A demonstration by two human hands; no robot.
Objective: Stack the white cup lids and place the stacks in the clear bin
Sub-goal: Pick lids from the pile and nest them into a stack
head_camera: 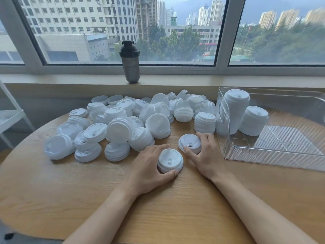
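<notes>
A big heap of white cup lids (123,124) covers the far half of the round wooden table (52,191). My left hand (149,166) grips a short stack of lids (170,160) standing on the table, thumb curled round its near edge. My right hand (204,155) holds another lid (190,142) just right of it, thumb and fingers wrapped round its rim. The clear bin (281,155) stands at the right with two tall lid stacks (236,110) inside, at its left end. A shorter stack (204,122) stands just outside the bin's left wall.
A dark shaker bottle (130,62) stands on the window sill behind the heap. A white shelf frame (10,117) is at the far left beside the table. The near half of the table shows bare wood.
</notes>
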